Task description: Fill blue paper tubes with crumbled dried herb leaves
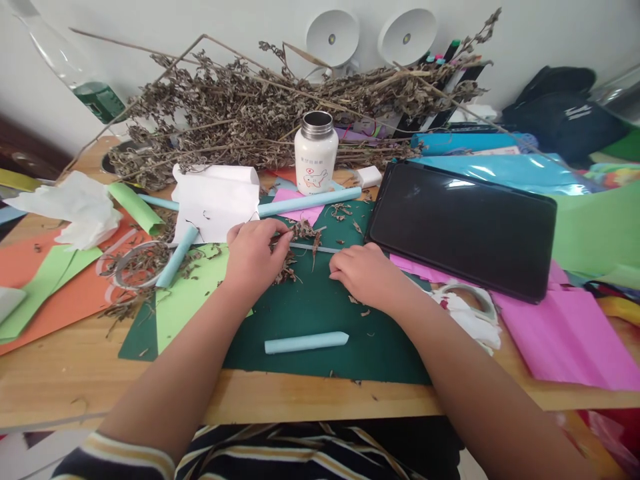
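Note:
Over the dark green mat [320, 313], my left hand [255, 257] is closed in a pinch on some dried leaves [303, 230], with more crumbled bits under its fingers. My right hand [370, 277] rests on the mat with its fingers curled; whatever they hold, if anything, is hidden. Between the hands lies a thin pale strip [315, 248], its right end close to my right fingertips. A light blue paper tube [306, 342] with a pointed end lies nearer to me. Behind the left hand is another blue tube [310, 201].
A big heap of dried stalks [225, 107] spans the back, behind a white bottle [316, 157]. At right a black tablet [465, 227] lies over pink paper [575, 333]. White paper [217, 207], a tape roll [143, 265] and orange paper [55, 307] are at left.

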`<state>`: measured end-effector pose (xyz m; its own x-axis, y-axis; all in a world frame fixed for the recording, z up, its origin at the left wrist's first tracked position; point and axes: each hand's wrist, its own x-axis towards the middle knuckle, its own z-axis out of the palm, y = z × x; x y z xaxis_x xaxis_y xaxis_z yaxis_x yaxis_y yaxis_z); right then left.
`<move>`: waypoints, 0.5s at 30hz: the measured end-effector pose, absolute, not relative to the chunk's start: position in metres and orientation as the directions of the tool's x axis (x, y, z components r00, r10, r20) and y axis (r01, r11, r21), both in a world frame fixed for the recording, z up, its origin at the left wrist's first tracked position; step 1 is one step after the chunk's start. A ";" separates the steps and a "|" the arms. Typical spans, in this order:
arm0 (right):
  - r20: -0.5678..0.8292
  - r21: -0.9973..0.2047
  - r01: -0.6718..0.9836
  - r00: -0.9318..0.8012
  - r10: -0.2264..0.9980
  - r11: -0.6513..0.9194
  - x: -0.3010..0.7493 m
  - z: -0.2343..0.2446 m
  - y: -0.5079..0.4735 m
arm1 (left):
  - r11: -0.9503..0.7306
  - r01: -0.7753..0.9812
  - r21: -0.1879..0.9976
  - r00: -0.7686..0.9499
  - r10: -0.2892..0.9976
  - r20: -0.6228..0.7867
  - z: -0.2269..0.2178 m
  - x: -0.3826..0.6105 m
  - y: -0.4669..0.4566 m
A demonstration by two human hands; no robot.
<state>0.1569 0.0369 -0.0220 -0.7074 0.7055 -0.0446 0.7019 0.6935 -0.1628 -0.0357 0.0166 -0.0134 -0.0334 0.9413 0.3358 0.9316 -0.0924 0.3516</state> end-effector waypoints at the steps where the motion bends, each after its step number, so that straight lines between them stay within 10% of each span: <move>1: -0.044 -0.167 0.706 -0.702 0.710 0.688 0.157 -0.021 0.037 | -0.090 0.933 0.349 -0.034 0.942 0.334 -0.014 -0.037 0.017; 15: -0.038 -0.058 0.740 -0.673 0.739 0.671 0.127 -0.022 0.033 | -0.246 0.930 0.272 0.036 0.799 0.600 -0.016 -0.039 0.013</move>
